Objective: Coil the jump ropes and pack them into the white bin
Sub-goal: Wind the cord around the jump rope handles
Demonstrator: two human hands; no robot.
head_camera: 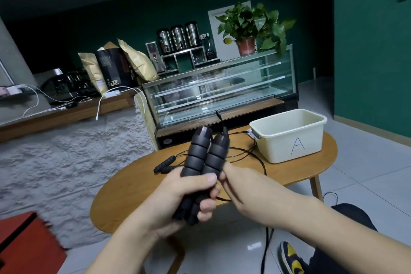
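In the head view, I had the left hand [189,193] clamped round two black handles [204,158], thumb laid across the front and fingers curled beneath, both handles held side by side. Their long axis ran up and away from me, tipped slightly right, with the free ends well above the fist. The right hand [242,189] sat just beside the handles on their right; its fingertips were hidden behind them, so I could not tell whether they pinched the cord [255,158] or only touched it. The cord trailed in loose loops over the table [138,184], toward the bin [289,138], which stood at the far right of the table, well apart from both hands. A second rope [165,163] lay on the table beyond the left hand. By my judgement, coiling called for the right hand, the nearer one, to draw the cord in toward the handles.
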